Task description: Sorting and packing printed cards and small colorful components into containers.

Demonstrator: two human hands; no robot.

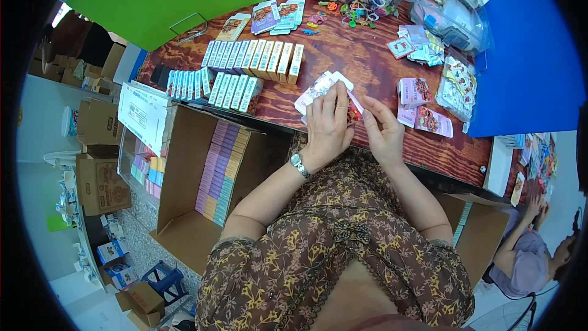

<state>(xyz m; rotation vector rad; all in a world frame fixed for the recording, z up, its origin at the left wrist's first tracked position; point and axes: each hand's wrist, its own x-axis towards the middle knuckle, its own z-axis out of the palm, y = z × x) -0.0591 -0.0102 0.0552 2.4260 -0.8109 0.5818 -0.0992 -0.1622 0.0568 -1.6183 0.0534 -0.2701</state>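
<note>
A pale pink and white folding carton (317,87), partly unfolded with its flaps showing, lies at the table's near edge. My left hand (331,124) lies on top of it, fingers stretched out flat and pointing away from me, covering much of it. At the carton's right side my right hand (384,132) is closed, thumb and forefinger pinching its edge. A reddish printed part peeks out between the two hands. To the right lie a few pink flat cartons (433,122). Left of my hands stand rows of small filled boxes (257,58), set on edge.
Colourful small plastic toys (358,12) spill from a clear bin at the back. Silvery packets (457,86) and cards (419,46) lie at right, beside a blue panel (533,55). An open cardboard box (184,165) with stacked small boxes sits below the table's left edge. Another person (527,257) works at far right.
</note>
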